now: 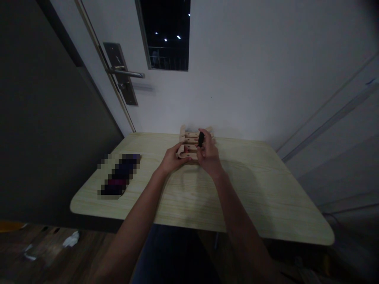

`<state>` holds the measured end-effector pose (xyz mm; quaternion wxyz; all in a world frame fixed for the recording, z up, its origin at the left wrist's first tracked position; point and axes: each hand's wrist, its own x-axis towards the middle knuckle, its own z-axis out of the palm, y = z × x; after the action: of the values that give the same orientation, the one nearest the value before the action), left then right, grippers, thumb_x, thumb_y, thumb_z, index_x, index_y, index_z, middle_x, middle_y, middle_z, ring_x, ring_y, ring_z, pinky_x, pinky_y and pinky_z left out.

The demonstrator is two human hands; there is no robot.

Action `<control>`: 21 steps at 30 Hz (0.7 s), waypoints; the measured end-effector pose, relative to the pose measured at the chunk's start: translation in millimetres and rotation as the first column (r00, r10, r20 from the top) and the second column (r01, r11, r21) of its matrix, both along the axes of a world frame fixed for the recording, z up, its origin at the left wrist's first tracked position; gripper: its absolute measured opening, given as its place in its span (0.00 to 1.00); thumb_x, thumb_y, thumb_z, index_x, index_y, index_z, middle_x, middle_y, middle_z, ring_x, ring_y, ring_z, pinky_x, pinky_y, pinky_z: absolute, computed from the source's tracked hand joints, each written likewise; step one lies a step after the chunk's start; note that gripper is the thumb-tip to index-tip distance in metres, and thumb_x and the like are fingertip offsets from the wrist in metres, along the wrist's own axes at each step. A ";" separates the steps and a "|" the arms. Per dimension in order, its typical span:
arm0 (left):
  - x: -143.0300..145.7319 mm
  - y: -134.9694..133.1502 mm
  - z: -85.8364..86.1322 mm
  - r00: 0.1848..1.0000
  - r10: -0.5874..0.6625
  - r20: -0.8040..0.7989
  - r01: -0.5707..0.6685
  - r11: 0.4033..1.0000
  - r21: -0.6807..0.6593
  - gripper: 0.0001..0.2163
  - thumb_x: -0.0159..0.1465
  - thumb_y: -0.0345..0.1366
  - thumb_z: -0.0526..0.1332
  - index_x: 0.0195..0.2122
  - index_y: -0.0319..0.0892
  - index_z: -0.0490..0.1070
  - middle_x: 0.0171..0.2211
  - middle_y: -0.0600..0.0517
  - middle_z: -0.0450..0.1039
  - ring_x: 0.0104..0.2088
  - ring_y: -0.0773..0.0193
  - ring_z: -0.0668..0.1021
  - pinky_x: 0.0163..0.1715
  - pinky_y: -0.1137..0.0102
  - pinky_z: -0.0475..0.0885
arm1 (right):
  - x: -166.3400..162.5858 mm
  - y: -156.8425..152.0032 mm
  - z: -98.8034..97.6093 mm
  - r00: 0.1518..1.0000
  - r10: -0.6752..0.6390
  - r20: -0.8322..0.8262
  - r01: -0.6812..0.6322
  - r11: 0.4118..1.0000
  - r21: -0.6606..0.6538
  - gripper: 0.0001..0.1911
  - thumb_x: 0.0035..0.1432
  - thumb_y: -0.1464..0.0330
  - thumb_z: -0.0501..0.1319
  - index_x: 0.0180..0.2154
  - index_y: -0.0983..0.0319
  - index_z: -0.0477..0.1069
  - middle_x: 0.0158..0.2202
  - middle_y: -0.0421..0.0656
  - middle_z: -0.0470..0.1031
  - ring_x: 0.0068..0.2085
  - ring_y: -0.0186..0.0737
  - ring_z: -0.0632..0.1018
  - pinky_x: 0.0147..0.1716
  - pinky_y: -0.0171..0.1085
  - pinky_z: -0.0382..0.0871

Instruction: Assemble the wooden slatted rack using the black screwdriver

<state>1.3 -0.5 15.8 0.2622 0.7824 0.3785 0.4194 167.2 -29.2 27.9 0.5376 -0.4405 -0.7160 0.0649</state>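
Observation:
A small pale wooden slatted rack [189, 140] stands at the far edge of the table, its slats running crosswise between side pieces. My left hand [172, 158] is closed on the rack's near left corner, thumb along the front slat. Over the rack's right side, my right hand [209, 156] pinches a small black object [201, 139], held upright above the slats; its exact kind is not clear. The fingers of my right hand cover part of the rack's right side, and whether the black object touches a slat cannot be made out.
The pale wood-grain table [266, 189] has rounded corners. A pixelated dark flat item [120, 175] lies at its left. Behind stands a white door [237, 79] with a metal handle [127, 73] and a dark window [166, 35]. Crumpled white paper [71, 239] is on the floor.

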 end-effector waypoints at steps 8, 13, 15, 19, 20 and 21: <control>0.6 -0.6 1.6 1.000 0.004 0.005 -0.004 1.000 -0.013 0.15 0.51 0.38 0.67 0.38 0.39 0.69 0.35 0.51 0.74 0.36 0.62 0.75 0.38 0.70 0.69 | 1.9 9.0 -9.4 0.995 -0.008 -0.099 0.008 1.000 0.000 0.28 0.58 0.69 0.57 0.60 0.52 0.55 0.53 0.43 0.71 0.43 0.41 0.78 0.42 0.44 0.76; 0.5 0.8 0.3 1.000 0.011 0.019 -0.011 1.000 -0.017 0.17 0.50 0.37 0.68 0.40 0.39 0.69 0.36 0.50 0.75 0.36 0.62 0.75 0.37 0.70 0.70 | -0.9 10.5 -11.1 0.991 -0.073 -0.116 0.080 0.996 0.051 0.28 0.56 0.68 0.59 0.58 0.53 0.59 0.53 0.44 0.71 0.47 0.44 0.76 0.43 0.45 0.76; 0.6 0.9 0.7 1.000 0.009 0.007 -0.009 1.000 -0.012 0.16 0.50 0.38 0.68 0.39 0.38 0.70 0.34 0.51 0.74 0.35 0.63 0.75 0.36 0.70 0.70 | -2.3 8.5 -9.8 0.990 -0.092 -0.106 0.098 0.994 0.048 0.27 0.56 0.67 0.59 0.58 0.53 0.58 0.53 0.44 0.71 0.45 0.43 0.77 0.41 0.43 0.76; 0.7 -0.2 2.4 1.000 0.006 0.000 -0.006 1.000 0.002 0.14 0.51 0.37 0.68 0.36 0.39 0.69 0.33 0.52 0.74 0.35 0.63 0.75 0.37 0.70 0.69 | -3.7 1.8 -5.7 0.992 -0.108 -0.064 0.109 0.994 0.007 0.25 0.61 0.67 0.52 0.60 0.53 0.55 0.47 0.44 0.75 0.33 0.37 0.78 0.32 0.38 0.76; 0.6 -0.5 2.6 1.000 0.005 -0.001 -0.005 1.000 0.002 0.13 0.51 0.37 0.68 0.35 0.39 0.69 0.33 0.51 0.74 0.35 0.63 0.75 0.38 0.70 0.69 | -3.6 0.5 -4.9 0.994 -0.102 -0.049 0.102 0.995 0.004 0.25 0.62 0.68 0.50 0.61 0.52 0.55 0.46 0.43 0.76 0.32 0.36 0.78 0.31 0.37 0.76; 0.5 -0.7 2.5 1.000 0.004 -0.003 -0.004 1.000 0.001 0.13 0.51 0.36 0.67 0.35 0.39 0.69 0.34 0.51 0.74 0.35 0.63 0.75 0.38 0.70 0.69 | -3.4 -0.2 -4.5 0.995 -0.095 -0.036 0.095 0.995 0.002 0.25 0.63 0.68 0.49 0.61 0.52 0.55 0.46 0.43 0.76 0.31 0.36 0.78 0.30 0.36 0.75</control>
<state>1.8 -1.2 18.4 0.2604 0.7823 0.3802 0.4192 163.8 -29.4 23.4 0.5537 -0.4720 -0.6845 0.0459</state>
